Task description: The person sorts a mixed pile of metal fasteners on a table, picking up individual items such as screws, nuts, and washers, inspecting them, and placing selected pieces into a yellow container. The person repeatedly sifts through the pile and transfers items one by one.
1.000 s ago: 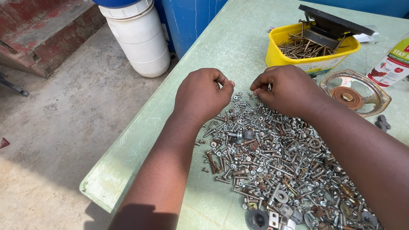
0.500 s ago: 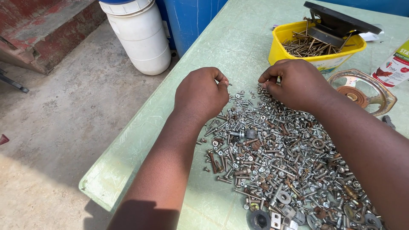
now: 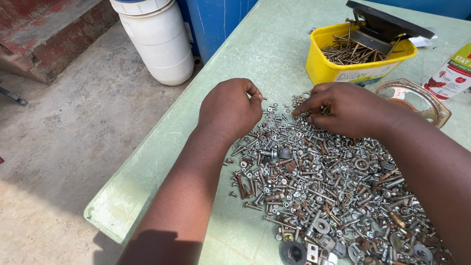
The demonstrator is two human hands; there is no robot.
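Observation:
A big heap of small metal screws, nuts and washers point(image 3: 319, 186) lies on the pale green table point(image 3: 255, 54). My left hand point(image 3: 230, 108) hovers over the heap's far left edge, curled into a loose fist with thumb and fingertips pinched together; anything inside it is hidden. My right hand point(image 3: 348, 108) rests on the far edge of the heap. Its index finger and thumb reach left and touch small pieces there, and its other fingers are curled.
A yellow tub point(image 3: 338, 68) of rusty nails with a black part on top stands behind the heap. A round metal frame point(image 3: 431, 105) and a printed bottle point(image 3: 454, 73) lie at the right. A white bucket point(image 3: 157, 44) and a blue barrel point(image 3: 216, 19) stand on the concrete floor, left of the table.
My right hand has dropped slightly onto the heap's far edge and stretched its index finger to the left. My left hand has stayed in the same place, still curled.

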